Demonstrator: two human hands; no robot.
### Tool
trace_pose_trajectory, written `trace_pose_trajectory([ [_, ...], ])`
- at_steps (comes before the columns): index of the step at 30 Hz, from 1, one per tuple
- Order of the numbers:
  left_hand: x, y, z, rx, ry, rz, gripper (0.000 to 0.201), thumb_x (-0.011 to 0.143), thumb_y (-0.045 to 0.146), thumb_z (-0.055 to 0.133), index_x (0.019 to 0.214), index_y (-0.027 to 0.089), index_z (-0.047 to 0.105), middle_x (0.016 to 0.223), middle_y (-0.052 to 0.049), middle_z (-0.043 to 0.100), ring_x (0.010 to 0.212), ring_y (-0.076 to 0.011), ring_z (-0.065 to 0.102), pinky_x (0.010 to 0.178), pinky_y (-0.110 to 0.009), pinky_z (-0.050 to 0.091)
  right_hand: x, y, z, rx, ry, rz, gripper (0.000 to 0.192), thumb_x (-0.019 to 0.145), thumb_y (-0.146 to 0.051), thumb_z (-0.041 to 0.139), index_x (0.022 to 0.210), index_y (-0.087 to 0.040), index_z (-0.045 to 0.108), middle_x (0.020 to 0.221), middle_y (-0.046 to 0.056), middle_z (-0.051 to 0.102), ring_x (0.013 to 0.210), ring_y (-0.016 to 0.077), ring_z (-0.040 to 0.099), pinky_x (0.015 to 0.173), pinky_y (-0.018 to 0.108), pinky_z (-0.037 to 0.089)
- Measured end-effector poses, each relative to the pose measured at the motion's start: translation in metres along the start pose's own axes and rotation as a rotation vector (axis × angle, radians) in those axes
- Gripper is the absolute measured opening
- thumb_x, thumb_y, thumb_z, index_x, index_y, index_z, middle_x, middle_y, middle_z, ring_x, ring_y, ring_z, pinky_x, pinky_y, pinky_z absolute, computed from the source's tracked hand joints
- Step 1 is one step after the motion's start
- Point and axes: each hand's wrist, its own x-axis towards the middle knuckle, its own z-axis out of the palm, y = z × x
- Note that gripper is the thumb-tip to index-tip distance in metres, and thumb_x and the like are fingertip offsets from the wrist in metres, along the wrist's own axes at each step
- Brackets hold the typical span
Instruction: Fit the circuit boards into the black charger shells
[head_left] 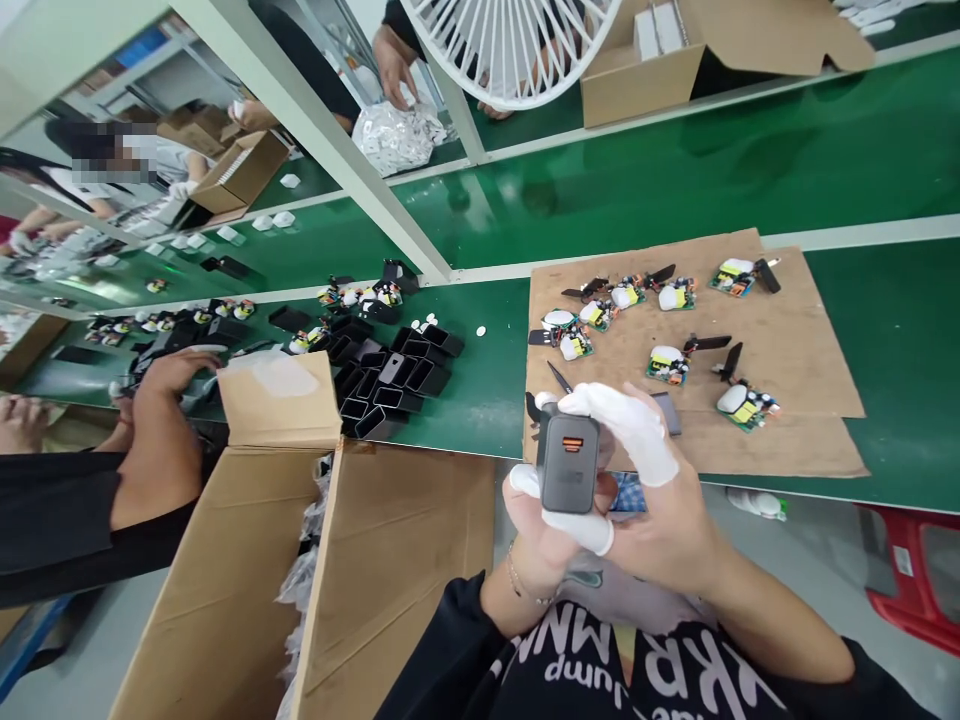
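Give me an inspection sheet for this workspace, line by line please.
Surface: green conveyor belt with a brown cardboard sheet on it.
Job's things: grey charger housing with an orange port, held upright.
Clutter: circuit boards on the cardboard; empty black shells; open carton.
Grippers: left hand and right hand, white finger cots, both gripping the housing.
Cables: nothing seen.
Surroundings: white fan; co-worker's forearm; red stool.

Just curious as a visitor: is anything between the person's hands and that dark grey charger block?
Nothing visible. Both hands, left hand and right hand, already clasp the charger block directly; only the white finger covers on the fingertips lie between skin and casing.
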Motion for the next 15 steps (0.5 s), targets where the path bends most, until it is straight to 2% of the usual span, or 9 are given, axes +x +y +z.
trace_pose_trajectory([
  [3, -0.001, -0.002, -0.004, -0.142, 0.04, -0.037, 0.018, 0.072, 0.036, 0.062, 0.082, 0.025, 0.072, 0.08, -0.005, 0.069, 0.074, -0.0182, 0.06, 0.067, -0.029, 0.054, -0.003, -0.002, -0.002, 0.003, -0.024, 0.036, 0.077, 0.082, -0.027, 0.067, 0.15, -0.026, 0.031, 0.125, 0.007, 0.066, 0.115, 0.0288, 0.064, 0.116, 0.053, 0.041],
  [6, 0.001, -0.006, -0.009, -0.206, 0.025, -0.05, 0.026, 0.07, 0.035, 0.064, 0.094, 0.026, 0.072, 0.086, -0.005, 0.068, 0.075, -0.0176, 0.06, 0.063, -0.026, 0.051, -0.005, -0.004, -0.002, 0.007, -0.042, 0.045, 0.084, 0.081, -0.027, 0.07, 0.153, -0.027, 0.027, 0.126, 0.006, 0.065, 0.119, 0.0274, 0.063, 0.12, 0.051, 0.037],
  [9, 0.002, -0.007, -0.009, -0.222, -0.039, -0.111, 0.035, 0.067, 0.032, 0.067, 0.1, 0.026, 0.07, 0.091, -0.005, 0.067, 0.071, -0.0154, 0.059, 0.061, -0.025, 0.048, -0.005, -0.004, -0.004, 0.07, -0.055, 0.042, 0.084, 0.084, -0.022, 0.065, 0.155, -0.028, 0.02, 0.127, 0.004, 0.065, 0.124, 0.0256, 0.06, 0.122, 0.051, 0.033],
  [12, -0.003, -0.002, 0.0, -0.229, -0.046, -0.178, 0.029, 0.068, 0.029, 0.064, 0.096, 0.025, 0.069, 0.092, -0.005, 0.067, 0.068, -0.0127, 0.057, 0.063, -0.025, 0.047, -0.005, -0.004, -0.007, 0.104, -0.095, 0.068, 0.073, 0.087, -0.024, 0.062, 0.151, -0.028, 0.028, 0.13, 0.003, 0.064, 0.129, 0.0239, 0.057, 0.124, 0.048, 0.031],
  [15, -0.011, 0.006, 0.013, -0.212, 0.013, -0.169, 0.019, 0.07, 0.023, 0.06, 0.088, 0.022, 0.068, 0.094, -0.005, 0.067, 0.069, -0.0124, 0.057, 0.06, -0.023, 0.044, -0.008, -0.002, -0.009, 0.103, -0.126, 0.111, 0.065, 0.087, -0.029, 0.064, 0.146, -0.026, 0.036, 0.137, 0.003, 0.06, 0.137, 0.0235, 0.049, 0.124, 0.042, 0.031],
])
